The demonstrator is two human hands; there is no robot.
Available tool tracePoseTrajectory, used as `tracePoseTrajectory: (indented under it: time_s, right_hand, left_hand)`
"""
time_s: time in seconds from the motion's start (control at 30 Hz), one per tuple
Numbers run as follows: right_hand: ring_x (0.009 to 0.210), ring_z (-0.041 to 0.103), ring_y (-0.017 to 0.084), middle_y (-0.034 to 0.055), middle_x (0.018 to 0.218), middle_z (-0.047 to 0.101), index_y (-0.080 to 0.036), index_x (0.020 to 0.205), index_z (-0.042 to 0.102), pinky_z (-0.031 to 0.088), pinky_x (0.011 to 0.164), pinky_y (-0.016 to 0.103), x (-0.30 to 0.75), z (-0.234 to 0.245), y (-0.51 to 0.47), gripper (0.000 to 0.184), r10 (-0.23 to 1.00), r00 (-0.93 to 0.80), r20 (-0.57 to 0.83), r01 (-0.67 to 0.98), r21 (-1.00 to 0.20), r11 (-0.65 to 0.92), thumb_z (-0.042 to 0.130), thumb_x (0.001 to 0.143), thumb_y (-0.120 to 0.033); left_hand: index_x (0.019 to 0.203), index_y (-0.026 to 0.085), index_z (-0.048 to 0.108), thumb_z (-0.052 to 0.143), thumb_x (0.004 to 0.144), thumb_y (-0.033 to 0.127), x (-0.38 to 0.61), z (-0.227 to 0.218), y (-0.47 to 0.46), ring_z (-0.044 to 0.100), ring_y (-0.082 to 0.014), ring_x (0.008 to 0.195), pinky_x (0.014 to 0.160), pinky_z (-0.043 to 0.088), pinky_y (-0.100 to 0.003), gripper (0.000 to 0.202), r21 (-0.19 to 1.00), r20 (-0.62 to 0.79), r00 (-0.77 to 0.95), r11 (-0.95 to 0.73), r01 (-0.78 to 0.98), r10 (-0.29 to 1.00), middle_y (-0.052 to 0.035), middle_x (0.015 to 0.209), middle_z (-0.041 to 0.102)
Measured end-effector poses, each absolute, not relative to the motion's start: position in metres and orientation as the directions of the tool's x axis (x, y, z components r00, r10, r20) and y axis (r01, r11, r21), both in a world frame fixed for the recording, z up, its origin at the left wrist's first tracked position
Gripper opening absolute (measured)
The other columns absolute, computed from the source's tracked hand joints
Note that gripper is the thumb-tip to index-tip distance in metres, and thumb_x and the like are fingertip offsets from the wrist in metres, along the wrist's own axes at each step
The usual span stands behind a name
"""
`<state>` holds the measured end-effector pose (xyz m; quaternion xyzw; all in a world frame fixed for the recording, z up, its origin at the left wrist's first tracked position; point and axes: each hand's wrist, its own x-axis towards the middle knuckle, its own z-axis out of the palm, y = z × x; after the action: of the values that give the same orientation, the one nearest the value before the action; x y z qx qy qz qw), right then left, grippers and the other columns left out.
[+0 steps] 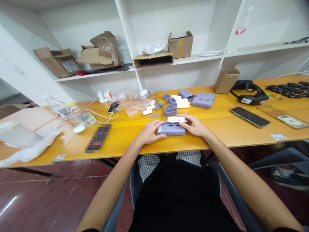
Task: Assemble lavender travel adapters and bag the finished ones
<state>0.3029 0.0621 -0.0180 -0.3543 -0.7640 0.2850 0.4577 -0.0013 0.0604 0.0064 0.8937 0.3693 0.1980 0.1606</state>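
Observation:
A purple plastic casing [172,129] with small holes in its side lies on the yellow table [217,129] in front of me. My left hand [149,132] grips its left end with curled fingers. My right hand [195,125] holds the right end, and its fingers rest on a white ridged piece [176,119] on top of the casing. Behind them lie more purple housings [203,101], small purple frames [171,111], white plastic parts [182,103] and a metal spring [164,113].
To the right lie a black phone [249,116], a black headset [248,91], a cardboard box [227,79] and dark parts [291,89]. Left: water bottles [71,113], a charging phone [113,106], a blurred dark item [98,138]. Shelves behind hold torn boxes [98,51].

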Motion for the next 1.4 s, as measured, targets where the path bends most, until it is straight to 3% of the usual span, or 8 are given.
tracePoseTrajectory:
  time_s: [0.17, 0.67, 1.4]
  right_hand:
    - [0.124, 0.072, 0.032, 0.012, 0.141, 0.075, -0.023, 0.135, 0.071, 0.061, 0.104, 0.051, 0.3028, -0.0183, 0.0631, 0.043, 0.818, -0.313, 0.482, 0.23, -0.798, 0.558, 0.068, 0.1, -0.047]
    - [0.125, 0.072, 0.033, 0.0108, 0.141, 0.074, -0.026, 0.138, 0.071, 0.06, 0.106, 0.055, 0.3033, -0.0171, 0.0628, 0.043, 0.803, -0.333, 0.494, 0.275, -0.764, 0.584, 0.066, 0.101, -0.048]
    - [0.122, 0.073, 0.033, 0.0093, 0.14, 0.076, -0.027, 0.132, 0.076, 0.06, 0.103, 0.053, 0.3078, -0.0148, 0.0608, 0.043, 0.83, -0.367, 0.421, 0.209, -0.832, 0.514, 0.074, 0.096, -0.049]
  left_hand:
    - [0.156, 0.03, 0.052, 0.059, 0.105, 0.055, 0.0007, 0.0055, 0.0603, 0.055, -0.0333, 0.143, 0.124, 0.041, -0.054, 0.058, 0.443, 0.234, 0.645, -0.671, 0.595, 0.727, -0.0107, 0.155, 0.06]
    - [0.155, 0.032, 0.053, 0.06, 0.103, 0.055, 0.0024, 0.009, 0.0588, 0.056, -0.0337, 0.141, 0.123, 0.042, -0.056, 0.057, 0.448, 0.219, 0.638, -0.658, 0.606, 0.738, -0.0103, 0.153, 0.06]
    - [0.153, 0.029, 0.054, 0.058, 0.102, 0.057, 0.0036, 0.0093, 0.0584, 0.056, -0.0349, 0.141, 0.123, 0.041, -0.056, 0.058, 0.463, 0.198, 0.635, -0.642, 0.612, 0.747, -0.0127, 0.152, 0.061]
